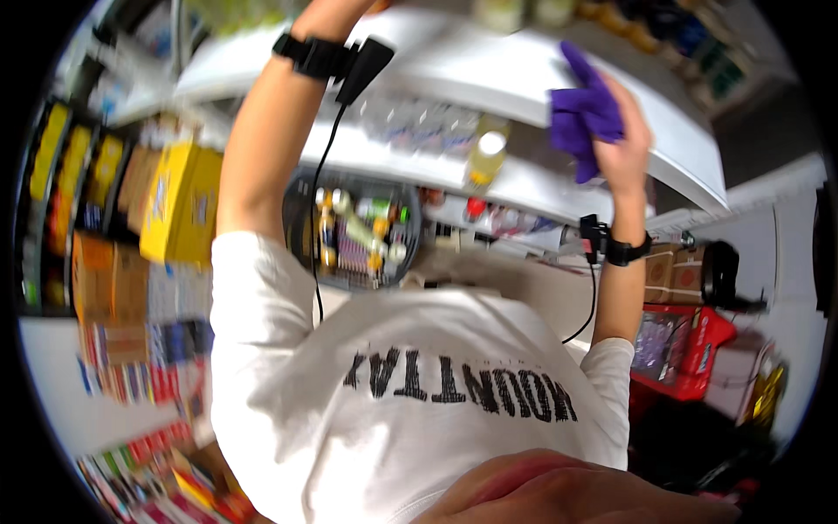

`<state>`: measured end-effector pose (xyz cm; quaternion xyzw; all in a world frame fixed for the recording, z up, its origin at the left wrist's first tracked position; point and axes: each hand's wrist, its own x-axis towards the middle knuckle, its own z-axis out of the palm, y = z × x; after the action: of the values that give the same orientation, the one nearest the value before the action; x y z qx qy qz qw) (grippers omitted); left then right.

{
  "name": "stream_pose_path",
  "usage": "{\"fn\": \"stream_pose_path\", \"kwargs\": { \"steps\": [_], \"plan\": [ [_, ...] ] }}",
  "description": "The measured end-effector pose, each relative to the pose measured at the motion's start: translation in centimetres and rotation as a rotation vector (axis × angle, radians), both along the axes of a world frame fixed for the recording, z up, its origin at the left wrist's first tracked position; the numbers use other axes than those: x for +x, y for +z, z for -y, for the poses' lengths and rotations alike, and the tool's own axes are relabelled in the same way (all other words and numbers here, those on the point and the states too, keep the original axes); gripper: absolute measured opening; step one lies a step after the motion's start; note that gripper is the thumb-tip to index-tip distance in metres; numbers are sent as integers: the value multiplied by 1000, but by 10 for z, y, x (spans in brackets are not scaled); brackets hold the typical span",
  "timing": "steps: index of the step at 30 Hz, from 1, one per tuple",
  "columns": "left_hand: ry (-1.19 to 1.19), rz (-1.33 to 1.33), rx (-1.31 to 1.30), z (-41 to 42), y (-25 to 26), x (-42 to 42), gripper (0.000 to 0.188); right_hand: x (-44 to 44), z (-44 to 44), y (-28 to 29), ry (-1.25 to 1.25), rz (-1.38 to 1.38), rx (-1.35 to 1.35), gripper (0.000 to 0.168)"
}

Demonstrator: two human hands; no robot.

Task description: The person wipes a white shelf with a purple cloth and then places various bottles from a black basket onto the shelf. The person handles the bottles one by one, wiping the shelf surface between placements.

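Note:
My right hand (625,141) grips a crumpled purple cloth (586,121), held against or just over the front of a white shelf (677,154); blur hides whether they touch. My left forearm (265,144) stretches up over the same shelving, and the left hand itself is out of view past the top edge. On the shelf level below, a bottle of pale yellow drink (488,154) stands beside a row of clear plastic bottles (419,128). More bottles (501,13) appear blurred at the top of the picture.
Below the shelves sits a dark plastic basket (409,255) of assorted bottles. Yellow boxes (180,203) and cardboard cartons (108,275) are stacked at left. A red box (700,347) stands at right. Black cables (321,190) hang from both wristbands.

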<state>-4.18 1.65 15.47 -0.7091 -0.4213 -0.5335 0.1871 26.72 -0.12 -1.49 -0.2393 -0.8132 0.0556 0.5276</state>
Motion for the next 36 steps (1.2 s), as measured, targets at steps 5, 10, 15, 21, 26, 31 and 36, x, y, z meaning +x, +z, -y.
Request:
{"fn": "stream_pose_path", "kwargs": {
  "steps": [5, 10, 15, 21, 26, 31, 36],
  "plan": [
    [-13, 126, -237, 95, -108, -66, 17, -36, 58, -42, 204, 123, 105, 39],
    [135, 382, -586, 173, -236, -179, 16, -108, 70, -92, 466, 317, -23, 44],
    [124, 539, -1162, 200, -410, -277, 17, -146, 83, -129, 443, 498, -228, 54],
    [352, 250, -1472, 185, -595, -288, 42, -170, 94, -146, 402, 588, -276, 40],
    [582, 238, -1707, 159, -690, -287, 60, -153, 94, -151, 308, 707, -356, 34],
    [635, 104, -1891, 136, -691, -273, 46, -141, 95, -150, 235, 771, -423, 35],
    [710, 27, -1659, 136, -720, -270, 28, -136, 92, -165, 241, 769, -472, 38]
  ]
}}
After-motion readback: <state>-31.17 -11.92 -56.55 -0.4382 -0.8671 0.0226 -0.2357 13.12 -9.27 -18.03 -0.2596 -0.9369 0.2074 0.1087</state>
